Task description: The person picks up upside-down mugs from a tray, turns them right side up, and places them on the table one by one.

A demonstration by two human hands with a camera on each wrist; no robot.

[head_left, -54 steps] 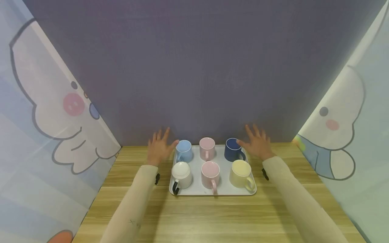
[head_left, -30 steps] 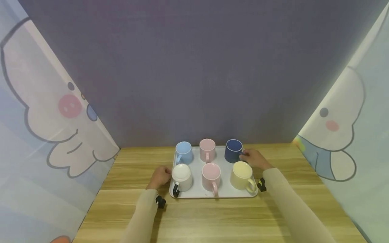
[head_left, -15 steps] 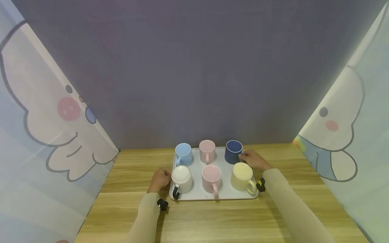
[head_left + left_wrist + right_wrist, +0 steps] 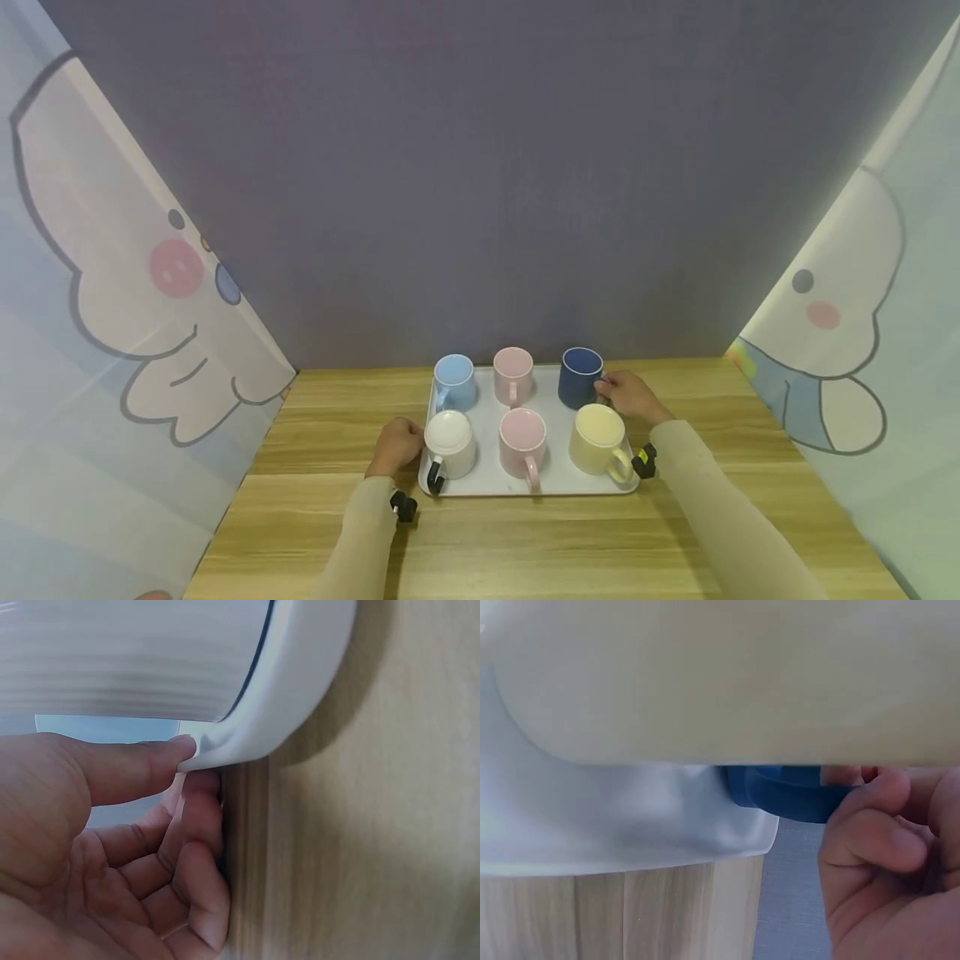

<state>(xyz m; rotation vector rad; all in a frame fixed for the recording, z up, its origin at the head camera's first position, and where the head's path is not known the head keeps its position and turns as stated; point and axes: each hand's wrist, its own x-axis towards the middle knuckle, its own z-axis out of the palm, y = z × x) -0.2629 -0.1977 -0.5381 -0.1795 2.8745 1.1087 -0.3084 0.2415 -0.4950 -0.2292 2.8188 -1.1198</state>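
Observation:
My left hand [image 4: 397, 444] pinches the left edge of the white tray [image 4: 486, 472] between thumb and fingers; the left wrist view shows the thumb [image 4: 135, 766] on top of the rim and curled fingers below. At the tray's back right corner, my right hand [image 4: 632, 395] grips the handle of a navy blue mug [image 4: 576, 388]. In the right wrist view that blue handle [image 4: 791, 799] lies between the fingers, partly hidden behind a yellow mug [image 4: 727, 682]. A white mug [image 4: 454, 450] with a black handle stands beside my left hand, apparently upside down.
Also on the tray are a light blue mug [image 4: 455, 385], a back pink mug [image 4: 513, 379] and a front pink mug [image 4: 522, 446]. A grey panel [image 4: 480, 208] rises behind the wooden table [image 4: 510, 550]. Printed cloths [image 4: 832, 333] flank both sides.
Both hands were spread open beside the back mugs. The left came down to pinch the tray's edge, and the right lowered to grip the navy mug's handle. Little differs over the last second.

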